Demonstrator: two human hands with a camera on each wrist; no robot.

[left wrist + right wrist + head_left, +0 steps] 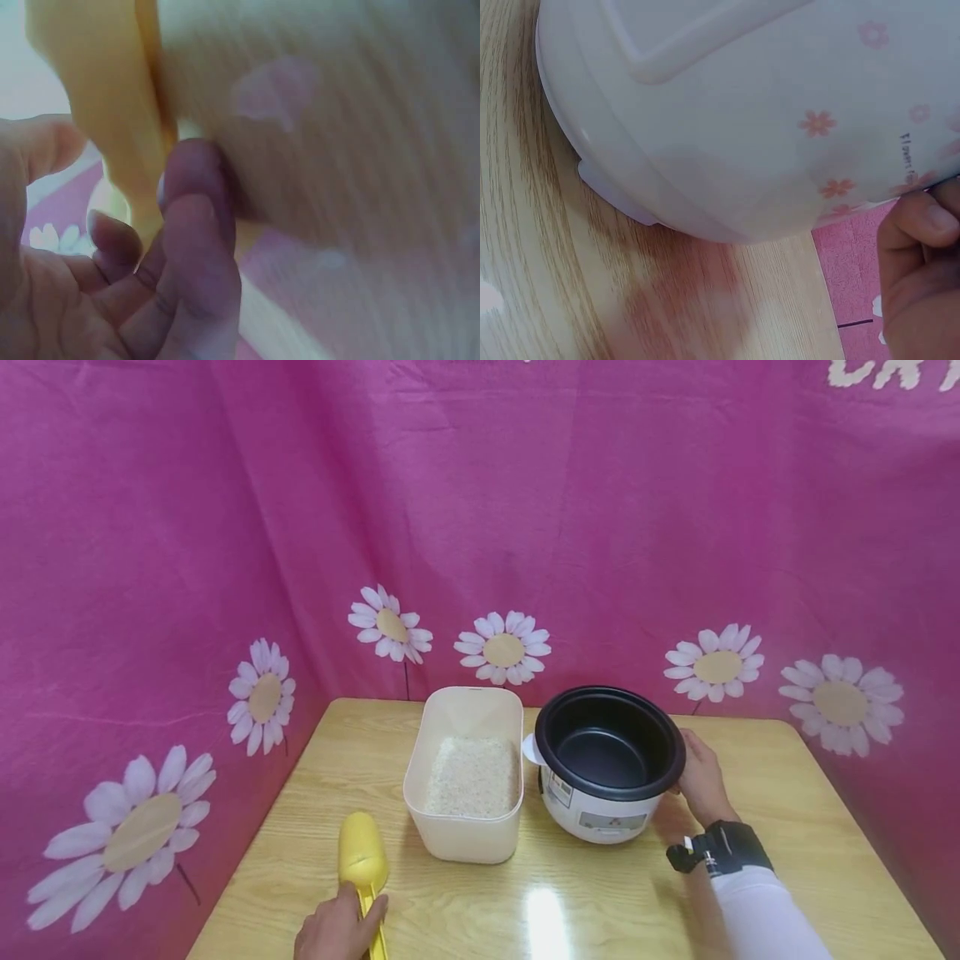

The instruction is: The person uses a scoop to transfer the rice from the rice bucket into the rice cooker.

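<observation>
At the near left, my left hand (336, 928) grips the handle of a yellow scoop (361, 850); its bowl points away from me over the table. The left wrist view has the thumb on one side of the yellow handle (112, 82) and curled fingers (201, 247) on the other. On the right, my right hand (705, 779) holds the side of a white rice cooker (603, 822), lidless, with a black inner pot (603, 752). Up close, the bent thumb (922, 221) meets the flower-printed cooker wall (727, 142); the other fingers are mostly hidden.
Left of the cooker stands a cream plastic tub (465, 839), partly filled with rice (472, 777). Pink cloth (480, 510) with daisies hangs behind and beside the wooden table (465, 910). A black wrist strap (738, 847) is on my right arm.
</observation>
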